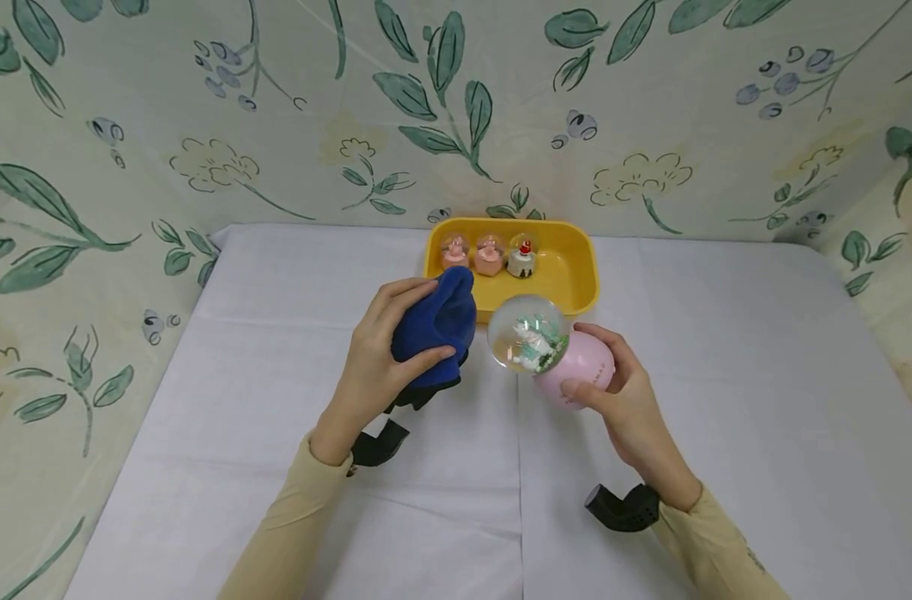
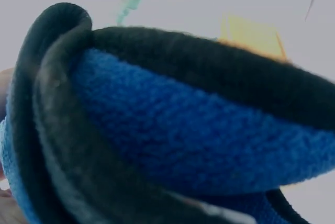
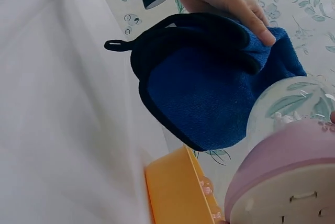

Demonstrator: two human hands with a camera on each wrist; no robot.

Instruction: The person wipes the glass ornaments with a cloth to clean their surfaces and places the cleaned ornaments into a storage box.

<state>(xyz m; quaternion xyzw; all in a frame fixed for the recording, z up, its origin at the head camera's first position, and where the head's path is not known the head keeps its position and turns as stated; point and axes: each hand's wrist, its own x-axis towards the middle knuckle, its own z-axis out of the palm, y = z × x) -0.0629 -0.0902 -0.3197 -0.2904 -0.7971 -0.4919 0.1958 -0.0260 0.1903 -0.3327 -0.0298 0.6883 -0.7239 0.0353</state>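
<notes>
My left hand [image 1: 381,350] grips a folded blue cloth [image 1: 435,333] with black edging; a black hanging loop shows at its end in the right wrist view. Close beside it, my right hand [image 1: 624,392] holds a snow globe [image 1: 529,335] by its pink base [image 1: 579,367], thumb on the near side. The globe tilts left toward the cloth, its clear dome holding a white figure among green. In the right wrist view the base's pale underside [image 3: 293,198] faces the camera. The cloth [image 2: 172,124] fills most of the left wrist view.
Behind the hands a yellow tray [image 1: 564,279] stands on the white-covered table [image 1: 726,375]. Along its left part sit two small pink globes [image 1: 489,257] and one white one [image 1: 522,260] with a red figure. A leaf-patterned cloth [image 1: 291,125] hangs behind the table.
</notes>
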